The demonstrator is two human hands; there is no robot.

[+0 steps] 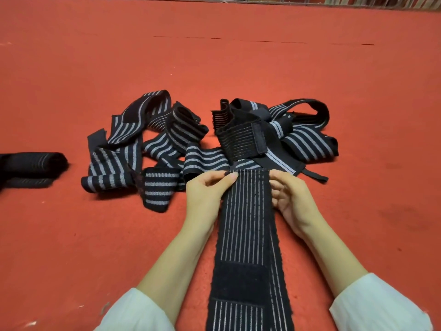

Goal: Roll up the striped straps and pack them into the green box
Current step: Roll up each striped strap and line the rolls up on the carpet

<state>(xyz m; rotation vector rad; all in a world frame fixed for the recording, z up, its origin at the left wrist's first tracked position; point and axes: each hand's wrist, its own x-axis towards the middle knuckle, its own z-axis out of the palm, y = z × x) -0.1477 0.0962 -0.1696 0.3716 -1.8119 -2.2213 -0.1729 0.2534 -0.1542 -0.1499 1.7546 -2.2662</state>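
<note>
pinching strap (245, 223) far corner with left hand (210, 189) | gripping opposite edge with right hand (291, 199) | risk: uneven pull, skewed loose roll | snag on pile (167, 144) just beyond

Both bare forearms reach forward side by side out of loose white sleeves (133, 311), angling in toward each other. The left hand (207, 192) lies with its back up, thumb and forefinger pinching the far left corner of a long black strap with thin pale stripes (247, 223). The right hand (294, 204) is turned palm inward, fingers curled at the strap's far right edge, their tips hidden beneath it.
</note>
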